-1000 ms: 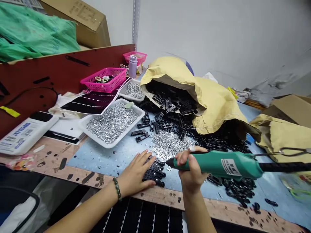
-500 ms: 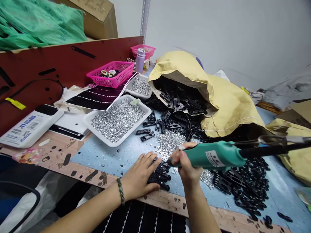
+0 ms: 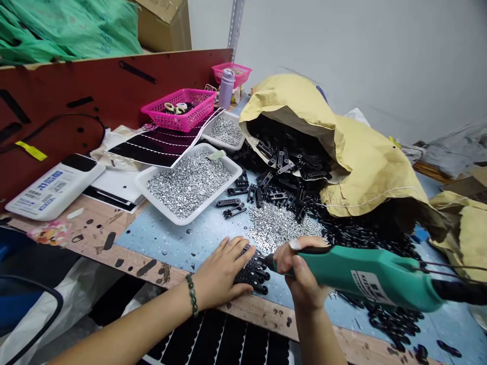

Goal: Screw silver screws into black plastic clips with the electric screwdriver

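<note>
- At the left, the white label-covered case (image 3: 53, 187) lies on the desk (image 3: 152, 234), and it sits a little higher in your view than half a second ago.
- The white tray (image 3: 159, 207) of small metal nuts stays where it was, beyond your left hand.
- Your left hand (image 3: 220, 278) is still open and palm down, its fingers resting on the row of black parts (image 3: 253, 276) at the desk's near edge, as before.
- The pile of metal pieces (image 3: 279, 223) lies just beyond those parts.
- Your right hand (image 3: 303, 271) remains closed around the front of the green driver (image 3: 353, 274), apart from your left; the driver's dark tip is at the right end of the row.
- The driver's rear end has dropped: it rose toward the right before, and now it slopes down, covering more of the loose black pieces (image 3: 393, 322).
- The yellow sack (image 3: 300, 96) lies open behind, unchanged.
</note>
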Tool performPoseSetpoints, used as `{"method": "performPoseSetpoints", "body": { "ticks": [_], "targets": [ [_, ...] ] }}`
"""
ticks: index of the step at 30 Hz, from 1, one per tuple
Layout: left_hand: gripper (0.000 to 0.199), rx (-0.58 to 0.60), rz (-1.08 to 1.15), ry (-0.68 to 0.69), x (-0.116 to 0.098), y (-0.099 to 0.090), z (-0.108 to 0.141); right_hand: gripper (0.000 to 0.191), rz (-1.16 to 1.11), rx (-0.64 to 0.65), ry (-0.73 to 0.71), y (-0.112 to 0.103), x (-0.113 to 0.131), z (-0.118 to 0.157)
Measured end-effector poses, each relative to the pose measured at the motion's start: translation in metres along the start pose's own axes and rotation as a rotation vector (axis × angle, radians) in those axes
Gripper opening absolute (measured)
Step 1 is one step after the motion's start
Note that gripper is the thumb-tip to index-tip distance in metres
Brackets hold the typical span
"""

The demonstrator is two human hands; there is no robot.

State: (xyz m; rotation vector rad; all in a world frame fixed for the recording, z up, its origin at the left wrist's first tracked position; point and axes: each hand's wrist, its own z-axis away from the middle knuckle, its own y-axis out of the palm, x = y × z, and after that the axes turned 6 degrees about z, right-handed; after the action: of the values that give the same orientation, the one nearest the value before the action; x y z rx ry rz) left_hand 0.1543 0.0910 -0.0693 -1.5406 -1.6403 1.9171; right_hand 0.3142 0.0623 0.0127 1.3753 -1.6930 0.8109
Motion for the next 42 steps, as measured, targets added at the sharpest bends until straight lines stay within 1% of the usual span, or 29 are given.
{"method": "performPoseSetpoints", "body": {
  "ticks": [4, 7, 9, 13, 15, 17, 20, 23, 27, 30, 32, 38, 42],
  "targets": [
    [0.077, -0.009, 0.008, 0.006, 0.000, 0.000, 0.000, 0.008, 0.041, 0.019, 0.016, 0.002, -0.012, 0.001],
    [0.076, -0.022, 0.009, 0.011, 0.000, 0.001, 0.000, 0.010, 0.052, 0.071, 0.043, 0.001, -0.013, 0.001],
    [0.076, -0.020, 0.000, 0.010, 0.000, 0.002, 0.000, 0.011, 0.059, 0.070, 0.035, -0.003, -0.007, 0.001],
    [0.076, -0.017, -0.022, 0.019, 0.000, 0.002, 0.000, 0.010, 0.032, -0.030, -0.035, -0.013, 0.015, 0.004],
    [0.075, -0.027, -0.023, 0.018, 0.000, 0.002, 0.000, 0.010, 0.006, -0.019, -0.036, -0.017, 0.020, 0.008],
    [0.075, -0.029, -0.024, 0.014, -0.001, 0.001, 0.000, 0.010, -0.004, 0.007, -0.017, -0.018, 0.018, 0.012],
    [0.074, -0.021, -0.018, 0.020, -0.002, 0.000, 0.000, 0.010, -0.009, 0.023, 0.011, -0.016, 0.007, 0.017],
    [0.073, -0.029, -0.008, 0.025, -0.002, -0.001, 0.000, 0.008, -0.022, 0.025, 0.007, -0.013, 0.000, 0.019],
    [0.076, -0.025, -0.003, 0.016, -0.002, -0.001, -0.001, 0.008, -0.021, 0.027, 0.019, -0.014, 0.008, 0.019],
    [0.076, -0.024, -0.002, 0.017, -0.002, -0.002, -0.001, 0.011, -0.024, -0.008, -0.001, -0.016, 0.018, 0.018],
    [0.076, -0.020, -0.002, 0.013, -0.002, -0.002, -0.001, 0.012, -0.027, -0.013, -0.010, -0.017, 0.019, 0.017],
    [0.077, -0.021, 0.020, 0.012, -0.002, 0.000, -0.001, 0.009, 0.009, 0.039, 0.027, -0.015, 0.005, 0.018],
    [0.076, -0.012, 0.015, 0.007, -0.002, 0.000, -0.001, 0.011, 0.010, 0.060, 0.040, -0.013, -0.001, 0.016]
  ]
}}
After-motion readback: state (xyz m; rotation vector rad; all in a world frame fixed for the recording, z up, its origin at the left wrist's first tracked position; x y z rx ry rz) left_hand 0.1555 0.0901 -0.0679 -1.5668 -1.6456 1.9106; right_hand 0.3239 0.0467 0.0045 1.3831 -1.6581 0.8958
